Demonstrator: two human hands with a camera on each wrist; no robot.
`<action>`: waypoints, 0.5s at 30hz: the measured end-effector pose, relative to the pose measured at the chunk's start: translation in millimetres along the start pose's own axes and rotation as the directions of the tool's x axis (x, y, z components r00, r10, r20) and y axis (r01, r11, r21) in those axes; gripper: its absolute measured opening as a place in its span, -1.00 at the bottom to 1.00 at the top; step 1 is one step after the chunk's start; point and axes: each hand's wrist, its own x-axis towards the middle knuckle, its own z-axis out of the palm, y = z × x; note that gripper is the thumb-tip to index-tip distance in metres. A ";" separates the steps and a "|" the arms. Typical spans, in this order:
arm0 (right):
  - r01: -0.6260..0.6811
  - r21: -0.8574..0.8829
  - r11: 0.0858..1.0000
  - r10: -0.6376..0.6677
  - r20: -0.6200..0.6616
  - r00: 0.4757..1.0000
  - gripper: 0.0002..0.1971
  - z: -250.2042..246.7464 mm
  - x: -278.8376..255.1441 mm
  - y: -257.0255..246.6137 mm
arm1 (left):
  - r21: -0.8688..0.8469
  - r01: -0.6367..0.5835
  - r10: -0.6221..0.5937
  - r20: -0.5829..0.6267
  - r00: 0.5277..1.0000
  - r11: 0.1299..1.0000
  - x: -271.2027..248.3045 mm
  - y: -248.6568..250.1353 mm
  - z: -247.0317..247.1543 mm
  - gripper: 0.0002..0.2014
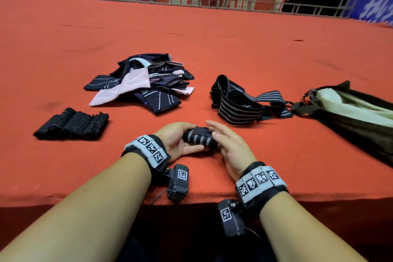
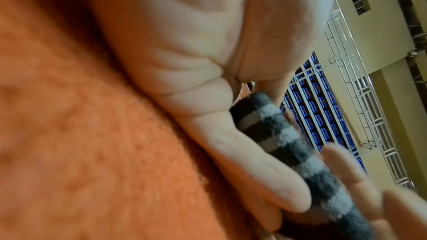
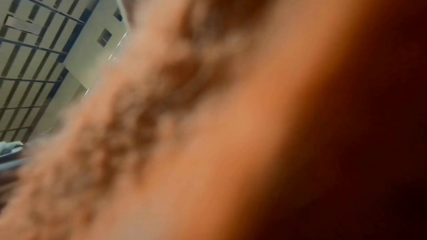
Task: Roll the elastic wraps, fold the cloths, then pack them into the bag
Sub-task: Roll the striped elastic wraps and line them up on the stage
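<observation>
A rolled black elastic wrap with grey stripes (image 1: pixel 201 139) lies between both hands near the table's front edge. My left hand (image 1: pixel 180 140) grips its left end, thumb under and fingers curled over. My right hand (image 1: pixel 227 142) rests against its right end with straight fingers. The left wrist view shows the roll (image 2: pixel 298 151) beside my left thumb (image 2: pixel 261 174). The right wrist view is blurred. Three rolled wraps (image 1: pixel 72 126) lie side by side at the left. Loose striped wraps (image 1: pixel 244 102) lie tangled at the right. A pile of dark and pink cloths (image 1: pixel 144 83) sits behind.
A dark bag (image 1: pixel 357 121) with a pale lining lies open at the right edge. The table is covered in red felt (image 1: pixel 191 34). A metal railing (image 1: pixel 191 0) and banners stand beyond its far edge.
</observation>
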 end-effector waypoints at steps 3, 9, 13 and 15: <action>-0.017 0.071 0.997 0.023 -0.084 0.996 -0.71 -3.7 6.4 7.7 | 0.080 -0.019 0.015 0.050 0.999 0.997 -1.0 -0.7 -0.2 -0.65; -0.024 -0.132 0.991 -0.001 -0.184 0.983 -0.78 -2.0 10.9 15.5 | 0.218 -0.117 0.077 0.185 0.980 0.969 2.6 -7.4 -5.0 -0.69; -0.017 -0.245 0.969 -0.040 -0.225 0.974 -0.84 -3.2 11.5 14.0 | 0.257 -0.134 0.082 0.203 0.976 0.957 4.3 -8.4 -6.0 -0.63; -0.025 -0.270 0.963 -0.046 -0.252 0.967 -0.85 -3.6 13.4 13.8 | 0.273 -0.141 0.080 0.222 0.972 0.952 4.3 -8.6 -6.5 -0.60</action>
